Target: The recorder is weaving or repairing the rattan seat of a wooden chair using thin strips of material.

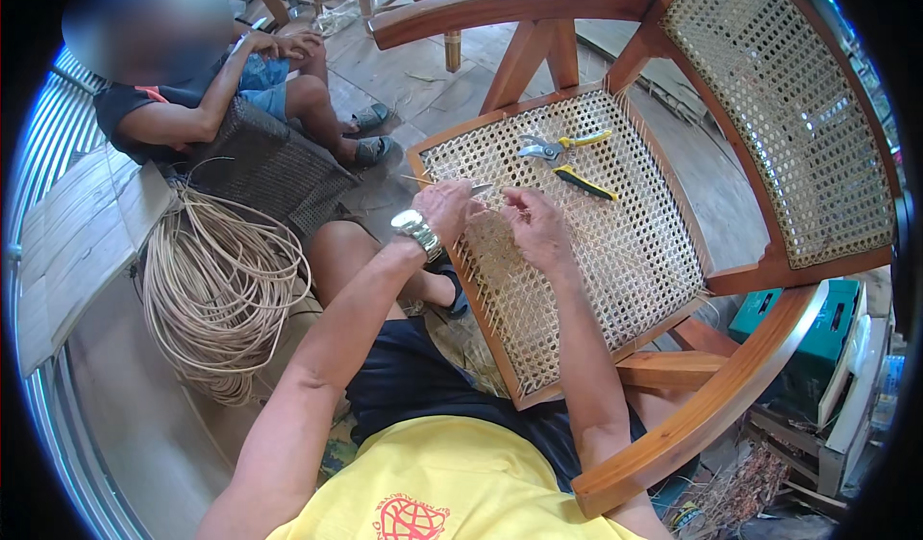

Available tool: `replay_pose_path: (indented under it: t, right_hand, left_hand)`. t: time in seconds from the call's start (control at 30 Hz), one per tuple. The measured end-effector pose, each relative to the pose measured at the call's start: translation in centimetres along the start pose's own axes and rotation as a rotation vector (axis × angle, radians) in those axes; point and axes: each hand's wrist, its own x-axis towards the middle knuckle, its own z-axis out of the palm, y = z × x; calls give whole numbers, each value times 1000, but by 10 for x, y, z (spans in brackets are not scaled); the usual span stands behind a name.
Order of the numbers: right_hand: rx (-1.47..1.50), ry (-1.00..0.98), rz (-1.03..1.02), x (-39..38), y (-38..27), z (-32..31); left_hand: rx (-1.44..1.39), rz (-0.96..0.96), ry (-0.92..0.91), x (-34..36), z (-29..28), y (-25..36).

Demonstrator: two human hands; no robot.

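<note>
A wooden armchair with a woven cane seat (625, 242) stands in front of me, tilted across the view. Over the seat's left edge, my left hand (447, 211) is closed around a thin pointed metal tool (481, 190), whose tip sticks out toward the right. My right hand (538, 230) hovers close beside it, thumb and fingers pinched together; a fine cane strand seems to be between them, but it is too small to be sure. Pruning shears (550, 148) with yellow and black handles lie spread on the far part of the seat.
The chair's cane backrest (779, 107) rises at right, and a curved wooden armrest (711, 415) passes near my right forearm. A big coil of rattan (221, 290) hangs at left. Another person (173, 117) sits at the far left. A green crate (817, 338) stands at right.
</note>
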Motion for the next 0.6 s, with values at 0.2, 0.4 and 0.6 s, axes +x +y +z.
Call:
replay_pose_path:
  t: [0.2,0.4,0.6]
  right_hand:
    - [-385,-40,-336,12,12,4]
    - [343,-92,-162,16,-30,3]
    - [-175,17,219,27,7,-38]
  left_hand:
    - [174,-127,199,-15,-67,3]
    - [181,-392,405,-20,-82,-30]
    - [-128,-281,-177,-10,-34,16]
